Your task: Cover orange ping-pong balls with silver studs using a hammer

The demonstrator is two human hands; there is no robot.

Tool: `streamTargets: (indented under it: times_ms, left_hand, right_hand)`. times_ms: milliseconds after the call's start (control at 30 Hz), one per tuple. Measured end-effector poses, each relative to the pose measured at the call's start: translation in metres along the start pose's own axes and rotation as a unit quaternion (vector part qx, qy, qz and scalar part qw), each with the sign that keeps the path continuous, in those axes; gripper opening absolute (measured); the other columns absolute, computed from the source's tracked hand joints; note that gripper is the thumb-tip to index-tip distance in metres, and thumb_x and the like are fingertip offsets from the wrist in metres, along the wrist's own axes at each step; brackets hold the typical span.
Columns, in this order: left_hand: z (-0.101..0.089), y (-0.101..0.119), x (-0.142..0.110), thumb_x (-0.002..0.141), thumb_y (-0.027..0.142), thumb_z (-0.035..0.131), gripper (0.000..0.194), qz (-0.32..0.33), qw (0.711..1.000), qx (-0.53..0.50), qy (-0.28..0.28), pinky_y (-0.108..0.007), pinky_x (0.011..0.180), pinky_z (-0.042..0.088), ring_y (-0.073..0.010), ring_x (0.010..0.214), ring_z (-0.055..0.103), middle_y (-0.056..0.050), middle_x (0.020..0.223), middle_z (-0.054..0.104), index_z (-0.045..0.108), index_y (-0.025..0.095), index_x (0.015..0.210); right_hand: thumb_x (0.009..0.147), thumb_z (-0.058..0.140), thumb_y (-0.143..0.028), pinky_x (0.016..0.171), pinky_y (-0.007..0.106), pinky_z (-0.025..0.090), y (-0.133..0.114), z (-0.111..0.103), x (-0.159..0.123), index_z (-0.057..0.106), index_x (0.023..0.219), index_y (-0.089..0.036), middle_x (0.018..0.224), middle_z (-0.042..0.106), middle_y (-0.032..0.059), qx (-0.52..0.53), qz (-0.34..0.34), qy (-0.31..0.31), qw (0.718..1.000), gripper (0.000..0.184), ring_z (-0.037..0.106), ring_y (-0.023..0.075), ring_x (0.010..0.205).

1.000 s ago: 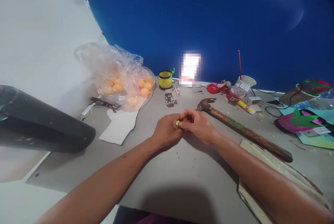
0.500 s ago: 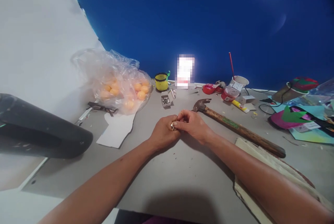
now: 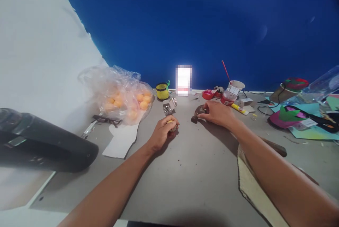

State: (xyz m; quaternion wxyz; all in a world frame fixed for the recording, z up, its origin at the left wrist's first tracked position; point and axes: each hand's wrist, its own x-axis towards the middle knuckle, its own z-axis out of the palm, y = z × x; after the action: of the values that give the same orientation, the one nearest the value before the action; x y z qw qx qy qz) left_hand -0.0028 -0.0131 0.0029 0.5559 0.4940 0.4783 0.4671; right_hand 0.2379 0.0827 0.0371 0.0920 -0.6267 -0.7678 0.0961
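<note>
My left hand (image 3: 164,133) is closed around a small round yellowish object (image 3: 172,125), mostly hidden by the fingers; its kind I cannot make out. My right hand (image 3: 218,114) grips the claw hammer (image 3: 196,117) by its head, thumb and fingers around the metal. The hammer lies on the grey table, and my forearm covers most of its wooden handle. Just beyond my left hand stands a small open box (image 3: 167,109) of shiny metal pieces, probably tacks.
Left are a bag of orange balls (image 3: 132,100), glasses (image 3: 107,119), white paper (image 3: 120,140) and a dark cylinder (image 3: 47,145). At the back stand a yellow cup (image 3: 162,91) and a paper cup (image 3: 237,85). Pale folded cloth or board (image 3: 254,181) lies under my right forearm; colourful crafts (image 3: 287,117) lie right.
My hands have come apart. The right has moved from the left hand to the hammer's head and taken hold of it; the left still holds the small round object.
</note>
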Motion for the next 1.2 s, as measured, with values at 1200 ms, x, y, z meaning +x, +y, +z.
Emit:
streamTargets:
  times_ms: [1200]
  left_hand:
    - [0.0,-0.003,0.002,0.068,0.02,0.073,0.043,0.062,0.994,0.089,0.024,-0.026,0.069,0.04,-0.0134,0.075,0.05,0.002,0.083,0.057,0.067,0.017,0.11]
  right_hand:
    - [0.095,0.064,-0.045,0.06,0.029,0.029,-0.039,-0.02,-0.043,0.072,0.094,-0.02,0.079,0.075,0.0065,-0.039,-0.211,0.318,0.923,0.026,0.063,0.0198,0.068]
